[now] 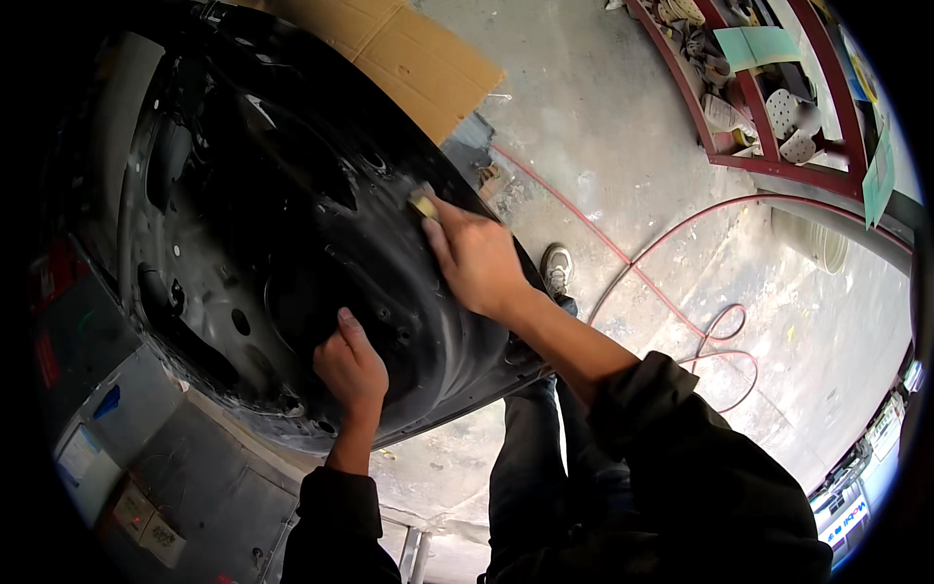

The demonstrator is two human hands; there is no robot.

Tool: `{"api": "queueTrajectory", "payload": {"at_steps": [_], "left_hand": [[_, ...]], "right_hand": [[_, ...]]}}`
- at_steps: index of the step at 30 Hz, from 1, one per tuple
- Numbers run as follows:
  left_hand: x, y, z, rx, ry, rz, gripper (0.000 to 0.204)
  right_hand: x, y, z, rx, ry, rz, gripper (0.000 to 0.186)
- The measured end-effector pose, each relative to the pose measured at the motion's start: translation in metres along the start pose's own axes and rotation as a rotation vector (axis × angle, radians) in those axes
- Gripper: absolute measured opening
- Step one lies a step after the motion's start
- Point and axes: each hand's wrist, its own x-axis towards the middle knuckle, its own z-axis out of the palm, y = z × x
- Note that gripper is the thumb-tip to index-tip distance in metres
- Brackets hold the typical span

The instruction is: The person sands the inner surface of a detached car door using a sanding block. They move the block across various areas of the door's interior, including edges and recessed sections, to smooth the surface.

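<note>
A large black car body panel (443,321), which looks like the inner side of a door, lies in front of me with holes, recesses and dusty grey patches. My right hand (477,258) is closed on a small yellowish sanding pad (423,204) and presses it to the panel near its right edge. Lower and to the left, my left hand (350,365) is held over the dark inner part, thumb up and fingers curled. Whatever those fingers grip, if anything, is hidden in the dark.
Brown cardboard (428,73) lies past the panel's far edge. A thin red hose (623,255) loops across the concrete floor. At far right stands a dark red rack (769,161) with sanding discs and other items, and a pale bucket (822,243) below. My shoe (557,268) is beside the panel.
</note>
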Motion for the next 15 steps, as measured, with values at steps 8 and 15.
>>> {"api": "queueTrajectory", "payload": {"at_steps": [8, 15], "left_hand": [[-0.001, 0.002, 0.001, -0.021, 0.015, 0.005, 0.067], [-0.002, -0.004, -0.005, 0.017, -0.043, -0.070, 0.065]], "right_hand": [[-0.029, 0.001, -0.024, -0.116, -0.103, -0.026, 0.033], [-0.097, -0.002, -0.046, -0.111, -0.115, -0.059, 0.041]]}}
